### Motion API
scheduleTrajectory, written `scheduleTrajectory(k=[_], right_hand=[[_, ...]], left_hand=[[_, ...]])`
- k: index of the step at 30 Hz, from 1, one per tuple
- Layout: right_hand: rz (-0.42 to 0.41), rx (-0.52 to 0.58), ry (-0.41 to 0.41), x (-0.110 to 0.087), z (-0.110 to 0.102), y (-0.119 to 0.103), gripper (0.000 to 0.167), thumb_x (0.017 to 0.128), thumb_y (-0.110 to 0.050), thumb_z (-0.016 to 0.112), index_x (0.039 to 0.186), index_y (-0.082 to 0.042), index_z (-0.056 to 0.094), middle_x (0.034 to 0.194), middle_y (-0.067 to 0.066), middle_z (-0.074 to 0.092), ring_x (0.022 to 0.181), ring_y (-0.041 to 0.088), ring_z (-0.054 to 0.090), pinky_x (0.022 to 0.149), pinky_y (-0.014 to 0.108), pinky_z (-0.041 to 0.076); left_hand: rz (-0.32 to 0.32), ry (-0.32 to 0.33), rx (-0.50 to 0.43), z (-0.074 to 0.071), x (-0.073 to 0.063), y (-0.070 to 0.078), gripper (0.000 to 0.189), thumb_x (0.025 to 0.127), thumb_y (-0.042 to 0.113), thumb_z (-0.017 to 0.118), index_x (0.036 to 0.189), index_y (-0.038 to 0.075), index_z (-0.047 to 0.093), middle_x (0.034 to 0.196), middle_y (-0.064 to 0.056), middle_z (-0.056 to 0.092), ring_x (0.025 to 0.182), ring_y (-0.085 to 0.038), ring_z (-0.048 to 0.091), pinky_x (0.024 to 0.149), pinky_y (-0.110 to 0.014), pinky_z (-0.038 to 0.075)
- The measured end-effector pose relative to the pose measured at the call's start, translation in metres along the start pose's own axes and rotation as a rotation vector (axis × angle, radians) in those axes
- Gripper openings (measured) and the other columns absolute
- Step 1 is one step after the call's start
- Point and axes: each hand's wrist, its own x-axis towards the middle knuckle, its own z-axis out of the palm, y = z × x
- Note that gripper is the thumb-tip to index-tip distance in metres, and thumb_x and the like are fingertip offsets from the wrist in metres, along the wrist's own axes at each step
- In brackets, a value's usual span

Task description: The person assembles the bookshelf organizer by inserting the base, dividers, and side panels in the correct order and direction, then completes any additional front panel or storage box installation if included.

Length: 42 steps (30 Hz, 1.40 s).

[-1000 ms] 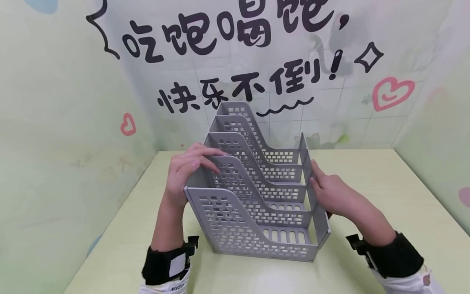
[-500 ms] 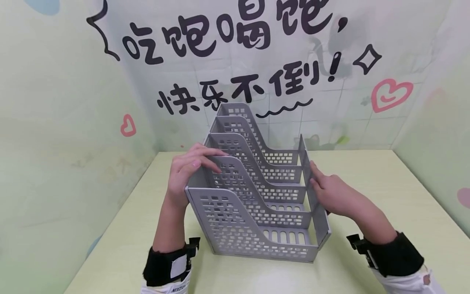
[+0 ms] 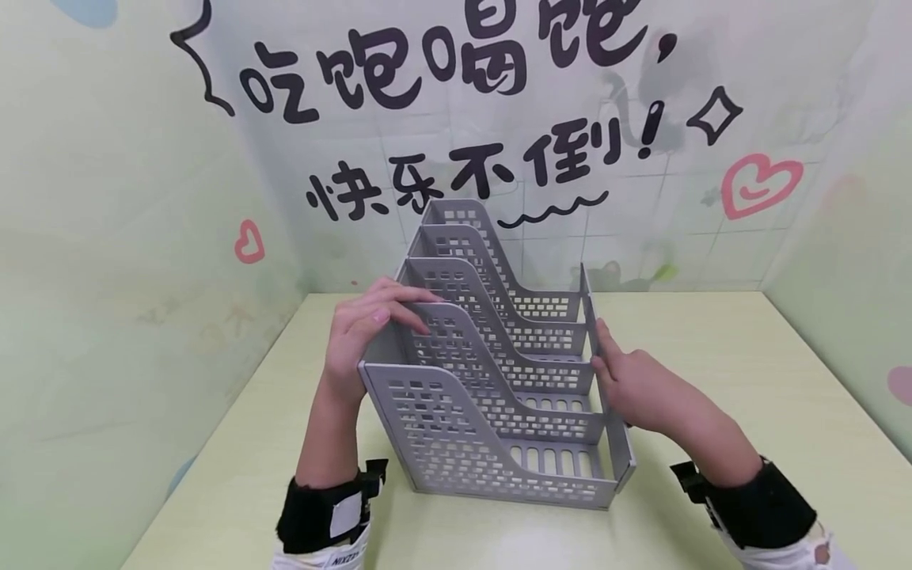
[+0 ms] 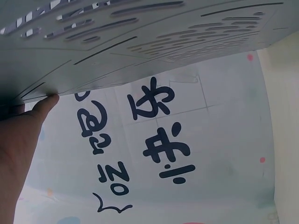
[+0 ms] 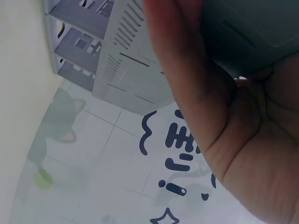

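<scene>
A grey plastic file rack (image 3: 456, 451) with perforated dividers and several slots stands on the table, its tall back at the left and low front at the right. My left hand (image 3: 356, 324) grips the top edge of the tall back, fingers bent over into a near slot; in the left wrist view the thumb (image 4: 46, 106) lies along the outer side. My right hand (image 3: 641, 388) presses the outside of the low front panel (image 3: 618, 443), fingers lying along it. Narrow gaps show between that panel and the divider ends. In the right wrist view, the palm (image 5: 261, 154) faces the panel.
The pale table (image 3: 741, 340) runs back to a white wall sheet (image 3: 712, 190) with black lettering and pink hearts. Light green side walls (image 3: 142, 237) stand to the left and right. Both wrists wear black straps (image 3: 317, 514).
My right hand has shifted slightly left and down, and the front panel has tilted inward with it, closer to the dividers. My left hand and the rest of the rack hold still.
</scene>
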Motion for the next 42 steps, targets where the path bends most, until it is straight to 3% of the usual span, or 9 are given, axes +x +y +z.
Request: scheduleTrajectory(k=[7,10,12,14,22,30,33,38,42], right_hand=[[0.067,-0.211,0.032,-0.001,0.013,0.005,0.096,0.111,-0.062,0.035,0.163,0.015,0.015,0.084,0.021,0.073,0.087,0.040,0.076,0.064,0.053,0.058],[0.076,-0.244,0.081,-0.004,0.014,0.007,0.093,0.111,-0.064,0.034,0.164,0.012,0.023,0.129,0.035,0.069,0.119,0.051,0.068,0.072,0.061,0.060],[0.050,-0.250,0.113,-0.004,0.013,0.007,0.088,0.112,-0.060,0.036,0.162,0.011,0.029,0.160,0.035,0.045,0.143,0.054,0.050,0.090,0.071,0.056],[0.019,-0.263,0.126,-0.003,0.012,0.008,0.085,0.112,-0.059,0.038,0.162,0.009,0.032,0.173,0.029,0.024,0.155,0.054,0.034,0.105,0.079,0.046],[-0.038,-0.287,0.130,0.004,0.012,0.013,0.075,0.111,-0.056,0.042,0.163,-0.001,0.040,0.172,0.018,0.037,0.158,0.046,0.036,0.116,0.089,0.021],[-0.011,-0.327,0.103,0.015,0.001,0.008,0.071,0.113,-0.056,0.037,0.150,0.002,0.058,0.164,0.024,0.047,0.151,0.047,0.045,0.117,0.086,0.024],[0.035,-0.241,0.127,0.034,-0.005,0.006,0.080,0.113,-0.058,0.029,0.156,0.007,0.046,0.170,0.029,0.032,0.157,0.050,0.033,0.121,0.084,0.019],[0.098,-0.104,0.113,0.074,0.008,0.012,0.096,0.111,-0.065,0.023,0.166,0.011,0.003,0.176,0.030,-0.007,0.166,0.047,-0.002,0.123,0.084,0.003],[0.111,0.003,0.118,0.088,0.019,0.015,0.100,0.108,-0.070,0.021,0.167,0.005,-0.008,0.177,0.028,-0.011,0.166,0.047,-0.007,0.122,0.086,0.000]], left_hand=[[0.020,0.004,-0.004,0.002,0.001,-0.003,0.044,0.090,0.009,0.037,0.071,-0.002,0.075,0.109,0.011,0.081,0.104,-0.020,0.066,0.101,-0.037,0.044],[0.039,-0.006,0.002,0.002,0.003,-0.003,0.044,0.090,0.009,0.037,0.072,-0.002,0.075,0.110,0.010,0.081,0.105,-0.020,0.066,0.101,-0.037,0.045],[0.042,-0.010,0.002,0.002,0.004,-0.004,0.044,0.090,0.009,0.037,0.072,-0.002,0.075,0.110,0.010,0.081,0.104,-0.020,0.066,0.100,-0.037,0.045],[0.034,-0.007,-0.003,0.002,0.005,-0.004,0.044,0.091,0.009,0.037,0.073,-0.002,0.076,0.110,0.010,0.081,0.104,-0.021,0.067,0.099,-0.036,0.045],[-0.019,0.014,-0.024,-0.003,-0.001,-0.007,0.045,0.091,0.010,0.037,0.074,-0.002,0.076,0.110,0.009,0.082,0.106,-0.023,0.065,0.099,-0.037,0.044],[0.001,-0.006,0.005,-0.001,-0.005,-0.013,0.044,0.090,0.010,0.037,0.072,-0.001,0.076,0.109,0.011,0.081,0.103,-0.019,0.067,0.095,-0.035,0.046],[0.017,-0.022,0.000,0.000,-0.005,-0.013,0.044,0.090,0.008,0.037,0.073,-0.002,0.076,0.109,0.009,0.081,0.102,-0.018,0.067,0.095,-0.034,0.047],[0.037,-0.031,-0.009,-0.002,-0.001,-0.008,0.043,0.091,0.007,0.037,0.073,-0.003,0.076,0.110,0.008,0.081,0.104,-0.019,0.068,0.100,-0.035,0.046],[0.045,-0.018,-0.015,-0.003,0.002,-0.005,0.043,0.090,0.006,0.037,0.073,-0.004,0.075,0.110,0.008,0.081,0.105,-0.019,0.068,0.101,-0.036,0.045]])
